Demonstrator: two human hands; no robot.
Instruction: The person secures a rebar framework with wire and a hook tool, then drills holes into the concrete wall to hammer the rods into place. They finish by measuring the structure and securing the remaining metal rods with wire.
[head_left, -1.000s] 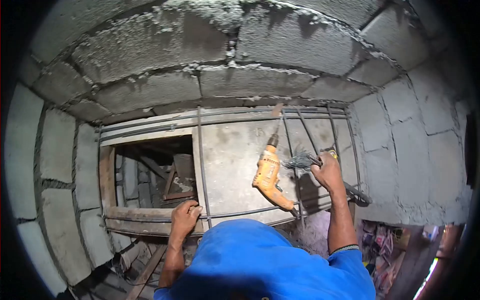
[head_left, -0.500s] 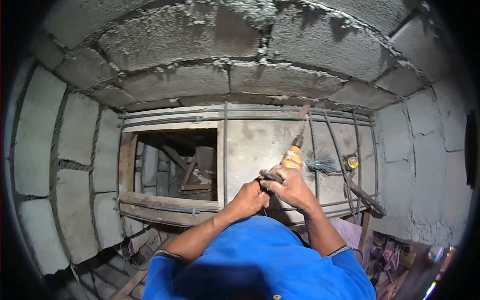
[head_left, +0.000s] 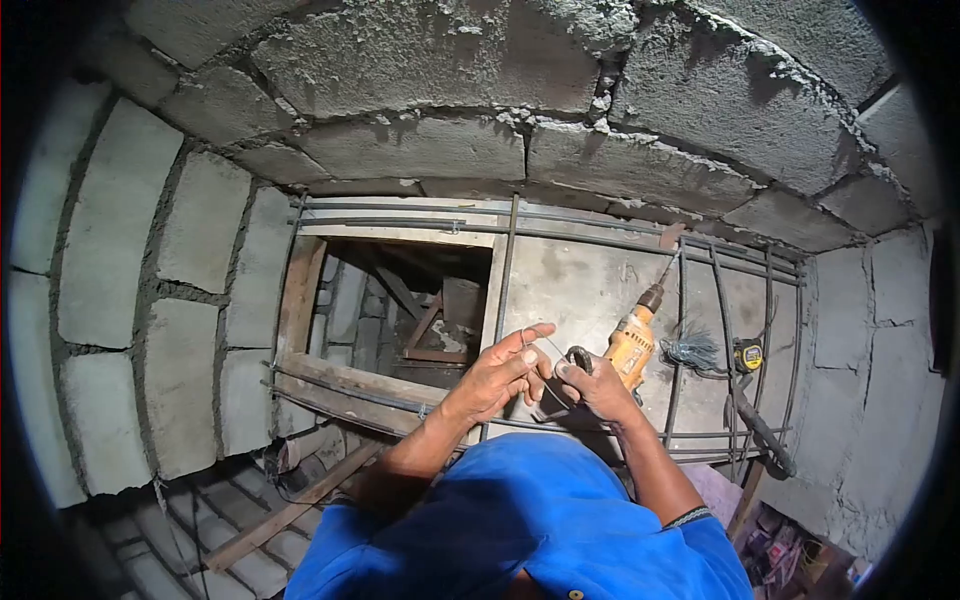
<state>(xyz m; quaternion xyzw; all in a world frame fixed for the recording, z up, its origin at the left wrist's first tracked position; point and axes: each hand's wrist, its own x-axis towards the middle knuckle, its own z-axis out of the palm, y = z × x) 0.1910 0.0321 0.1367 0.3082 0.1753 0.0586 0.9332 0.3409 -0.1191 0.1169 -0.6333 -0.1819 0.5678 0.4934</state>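
Close together over the board (head_left: pixel 560 275), my two hands work at a thin wire (head_left: pixel 556 348). My left hand (head_left: pixel 505 375) is closed on the wire with its index finger stretched out. My right hand (head_left: pixel 597 388) grips a dark, looped tool or rod (head_left: pixel 579 357), whose exact kind I cannot make out. Just beyond my right hand lies a yellow drill (head_left: pixel 631 342), its bit pointing to the back wall. Right of the drill is a bundle of tie wire (head_left: pixel 692 350), beside a steel bar (head_left: pixel 676 380).
A yellow tape measure (head_left: pixel 747 355) and a dark hammer-like tool (head_left: pixel 765 435) lie at the right among rebars. An opening framed in wood (head_left: pixel 345 378) is at the left. Concrete block walls (head_left: pixel 420 150) stand at the back and sides.
The view has turned, so the scene sits further right. My hands have moved apart a little, my left fingers have spread partly, and a thin wire now shows between the hands.
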